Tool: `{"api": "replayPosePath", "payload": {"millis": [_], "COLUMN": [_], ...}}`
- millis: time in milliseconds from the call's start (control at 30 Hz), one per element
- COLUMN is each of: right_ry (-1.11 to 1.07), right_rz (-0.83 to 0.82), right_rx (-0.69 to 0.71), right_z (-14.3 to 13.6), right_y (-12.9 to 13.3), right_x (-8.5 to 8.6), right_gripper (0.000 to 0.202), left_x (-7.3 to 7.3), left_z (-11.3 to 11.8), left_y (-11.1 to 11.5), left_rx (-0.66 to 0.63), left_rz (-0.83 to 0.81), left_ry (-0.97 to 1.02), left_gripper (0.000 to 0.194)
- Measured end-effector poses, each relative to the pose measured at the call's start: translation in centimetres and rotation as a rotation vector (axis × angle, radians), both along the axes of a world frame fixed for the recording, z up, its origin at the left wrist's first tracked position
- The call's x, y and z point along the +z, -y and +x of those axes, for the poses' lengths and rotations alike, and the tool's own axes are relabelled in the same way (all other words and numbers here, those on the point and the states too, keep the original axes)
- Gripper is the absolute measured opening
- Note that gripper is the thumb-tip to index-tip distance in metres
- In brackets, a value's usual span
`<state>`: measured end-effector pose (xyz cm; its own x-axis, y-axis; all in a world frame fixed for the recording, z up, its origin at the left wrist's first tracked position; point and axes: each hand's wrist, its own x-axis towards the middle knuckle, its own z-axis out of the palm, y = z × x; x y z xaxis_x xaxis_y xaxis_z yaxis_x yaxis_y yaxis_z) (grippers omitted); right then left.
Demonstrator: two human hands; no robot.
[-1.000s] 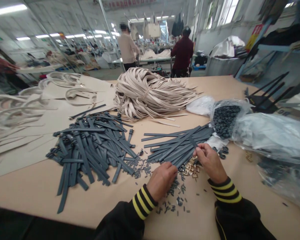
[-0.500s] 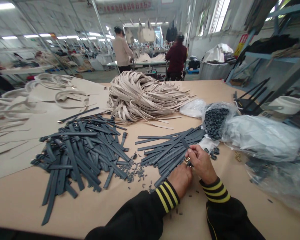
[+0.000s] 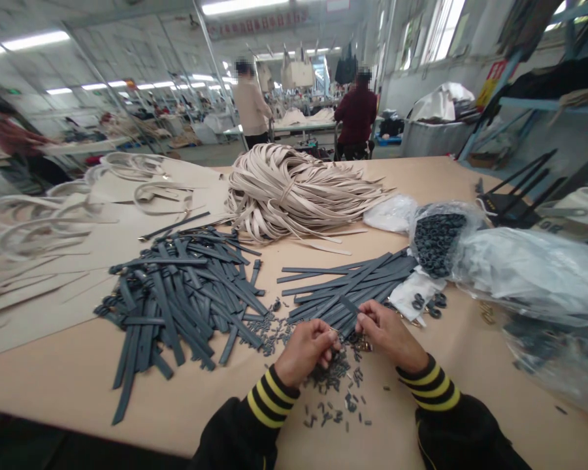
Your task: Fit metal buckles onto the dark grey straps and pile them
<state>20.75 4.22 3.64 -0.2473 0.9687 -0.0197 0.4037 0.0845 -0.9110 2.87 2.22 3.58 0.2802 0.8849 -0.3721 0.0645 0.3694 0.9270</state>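
My right hand (image 3: pixel 391 334) pinches a short dark grey strap (image 3: pixel 349 305), whose free end points up and left; gold metal hardware (image 3: pixel 364 343) shows just below its fingers. To its left, my left hand (image 3: pixel 304 351) is closed, with thumb and fingertips pressed together; whatever they hold is too small to make out. Small dark pieces (image 3: pixel 337 375) lie scattered beneath and between both hands. Behind the hands, flat dark grey straps (image 3: pixel 323 301) are fanned out. A heap of dark straps with metal fittings (image 3: pixel 169 294) lies to the left.
A tied bundle of beige strips (image 3: pixel 294 192) lies at the table's middle back. Beige pieces and loops (image 3: pixel 122 228) cover the left side. Plastic bags (image 3: pixel 529 261), one of them holding dark rings (image 3: pixel 438 241), stand at right. Two people work beyond the table.
My left hand has moved left, away from my right hand, uncovering small dark pieces on the table. My right hand still pinches the strap, now slightly lower. The view has shifted a little.
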Motion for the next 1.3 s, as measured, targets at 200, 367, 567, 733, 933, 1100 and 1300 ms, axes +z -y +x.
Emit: {"api": "replayPosePath", "payload": {"millis": [200, 367, 567, 733, 933, 1100, 1300], "right_ry": [-0.011, -0.120, -0.190, -0.290, -0.412, -0.411, -0.381], "right_rz": [-0.077, -0.155, -0.174, -0.259, -0.280, -0.268, -0.303], "right_rx": [0.251, 0.370, 0.385, 0.432, 0.501, 0.455, 0.298], "right_z": [-2.8, -2.8, -2.5, -2.2, -2.0, -2.2, -1.7], "right_y": [1.3, 1.6, 1.6, 1.6, 1.8, 2.0, 1.5], "right_x": [-0.5, -0.2, 0.3, 0.2, 0.2, 0.5, 0.3], "right_gripper": [0.012, 0.014, 0.017, 0.022, 0.025, 0.025, 0.024], "left_x": [0.6, 0.1, 0.1, 0.6, 1.0, 0.5, 0.8], "left_z": [-2.7, -2.6, -2.1, -2.2, -1.6, -0.1, -0.3], "left_y": [1.0, 1.2, 1.4, 1.5, 2.4, 3.1, 2.5], "left_rx": [0.121, 0.183, 0.250, 0.219, 0.069, 0.107, 0.206], "left_rz": [-0.049, -0.019, 0.038, -0.048, -0.316, -0.339, -0.258], "left_ry": [0.160, 0.118, 0.034, 0.225, 0.619, 0.598, 0.715], "left_gripper": [0.030, 0.030, 0.031, 0.031, 0.030, 0.027, 0.034]}}
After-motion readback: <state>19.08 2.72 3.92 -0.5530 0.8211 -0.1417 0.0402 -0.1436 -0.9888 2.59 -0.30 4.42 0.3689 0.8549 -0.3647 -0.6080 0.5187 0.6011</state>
